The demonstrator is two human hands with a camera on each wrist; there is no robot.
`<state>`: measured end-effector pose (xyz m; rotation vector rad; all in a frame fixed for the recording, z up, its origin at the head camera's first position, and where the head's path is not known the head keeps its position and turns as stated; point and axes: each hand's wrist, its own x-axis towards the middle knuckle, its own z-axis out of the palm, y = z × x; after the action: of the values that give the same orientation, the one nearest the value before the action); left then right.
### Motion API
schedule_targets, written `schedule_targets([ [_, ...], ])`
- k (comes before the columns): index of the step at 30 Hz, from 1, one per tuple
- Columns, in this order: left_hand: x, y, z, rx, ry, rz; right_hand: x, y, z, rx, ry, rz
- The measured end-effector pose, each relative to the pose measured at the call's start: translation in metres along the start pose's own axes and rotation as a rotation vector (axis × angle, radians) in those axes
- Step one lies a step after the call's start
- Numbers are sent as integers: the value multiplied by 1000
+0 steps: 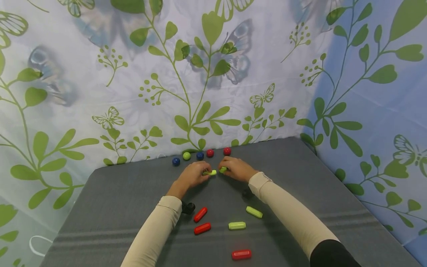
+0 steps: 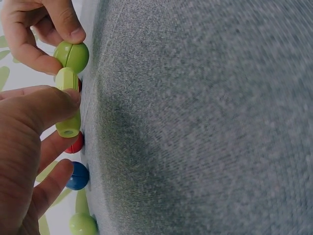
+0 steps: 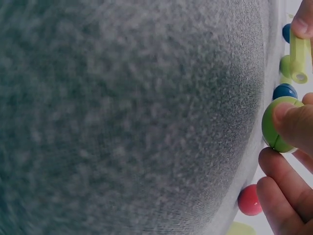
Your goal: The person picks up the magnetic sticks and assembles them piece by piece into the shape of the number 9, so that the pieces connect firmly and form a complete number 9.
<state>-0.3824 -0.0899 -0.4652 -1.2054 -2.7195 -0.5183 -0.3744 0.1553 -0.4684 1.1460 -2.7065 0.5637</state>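
Along the back of the grey table (image 1: 300, 178) I see two blue balls (image 1: 176, 161), a light green ball (image 1: 186, 155) and two red balls (image 1: 227, 151). Nearer lie three red sticks (image 1: 202, 228) and two pale lime sticks (image 1: 237, 226); the left sleeve (image 1: 151, 230) partly hides a black piece (image 1: 188, 208). Both arms reach forward, hands facing each other. The left hand (image 1: 194, 174) pinches a hole-ended lime stick (image 2: 69, 126); the right hand (image 1: 237, 168) pinches a seamed green ball (image 3: 270, 126). I see stick and ball near each other but apart, just before the row.
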Motion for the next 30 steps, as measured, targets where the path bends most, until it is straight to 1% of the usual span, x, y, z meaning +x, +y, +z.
schedule_targets([
  [7,-1,0,1,-2,-12,-5,0,0,2,1,-3,1],
  [14,2,-1,0,-1,-1,0,1,0,2,21,18,-8],
  [19,2,-1,1,-1,-7,2,2,-2,2,18,8,-12],
  [26,2,0,2,-5,8,24,4,-2,5,23,11,-10],
  [30,2,0,2,1,-4,18,4,-1,6,18,-1,-1],
])
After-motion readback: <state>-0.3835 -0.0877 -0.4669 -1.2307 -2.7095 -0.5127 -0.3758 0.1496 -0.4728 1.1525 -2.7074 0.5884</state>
